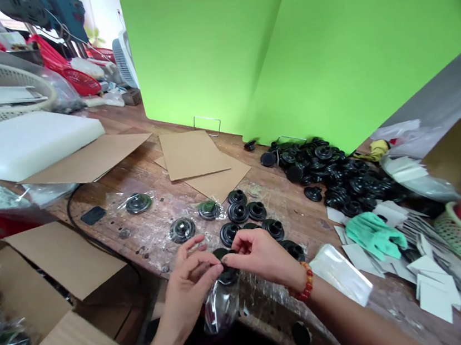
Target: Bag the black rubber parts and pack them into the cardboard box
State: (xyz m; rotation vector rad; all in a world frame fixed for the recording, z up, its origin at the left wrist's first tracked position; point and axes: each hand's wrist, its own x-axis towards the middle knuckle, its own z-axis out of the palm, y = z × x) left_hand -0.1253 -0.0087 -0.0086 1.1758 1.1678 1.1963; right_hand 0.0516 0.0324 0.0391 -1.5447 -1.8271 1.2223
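Observation:
Near the table's front edge, my left hand [190, 289] and my right hand [260, 255] meet over a round black part [227, 275]. Fingers of both hands are pinched together at its top. A clear plastic bag [221, 308] hangs below it; whether the part is inside the bag is hard to tell. Just beyond my hands several stepped black discs [237, 212] sit close together. To their left lie a disc [182, 230] on clear film and two wrapped discs [138, 203], [209, 210].
A large pile of black parts [331, 171] lies at the right, with a green cloth [374, 233], white cards [434, 296] and stacked clear bags [340, 275] nearer. Cardboard sheets [192, 152] lie mid-table. An open carton [68, 259] stands front left; green boards [215, 45] rise behind.

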